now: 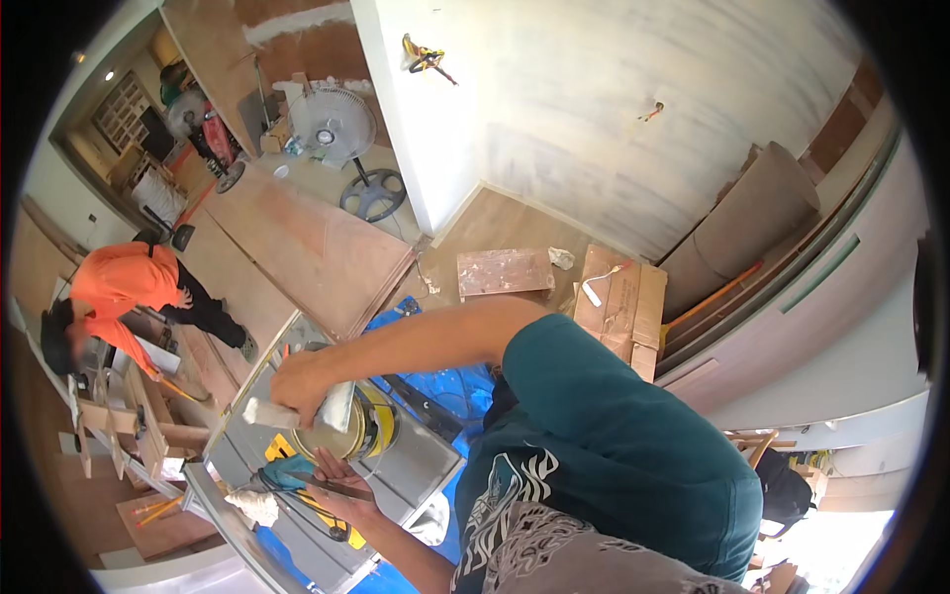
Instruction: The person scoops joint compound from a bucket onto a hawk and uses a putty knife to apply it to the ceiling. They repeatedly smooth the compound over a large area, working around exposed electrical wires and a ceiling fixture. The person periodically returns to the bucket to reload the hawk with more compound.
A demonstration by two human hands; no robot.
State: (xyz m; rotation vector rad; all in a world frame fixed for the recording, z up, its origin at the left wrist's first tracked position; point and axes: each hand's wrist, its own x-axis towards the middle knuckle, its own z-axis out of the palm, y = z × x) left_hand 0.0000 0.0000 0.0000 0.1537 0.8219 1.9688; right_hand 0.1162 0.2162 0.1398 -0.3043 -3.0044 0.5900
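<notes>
My right hand point(300, 384) is closed round a flat scraper-like tool point(338, 406) coated in whitish paste, over a round yellow-and-black bucket point(381, 421). Part of the bucket's top is hidden by this tool and hand. Below, by the bucket's near side, my left hand point(341, 487) grips a thin, flat, dark blade point(334, 484); its handle cannot be made out. The bucket stands on a grey platform point(421, 475). Beside my left hand lie a teal cloth-like thing point(287, 473), a yellow tool or case point(280, 448) and a crumpled white lump point(254, 507).
At left, a person in orange point(124, 282) bends over wooden pieces point(148, 416). Large boards point(317, 238) lie ahead, near a standing fan point(334, 124). Blue sheeting point(460, 391) surrounds the platform. A cardboard box point(618, 307) and a rolled sheet point(747, 218) are to the right.
</notes>
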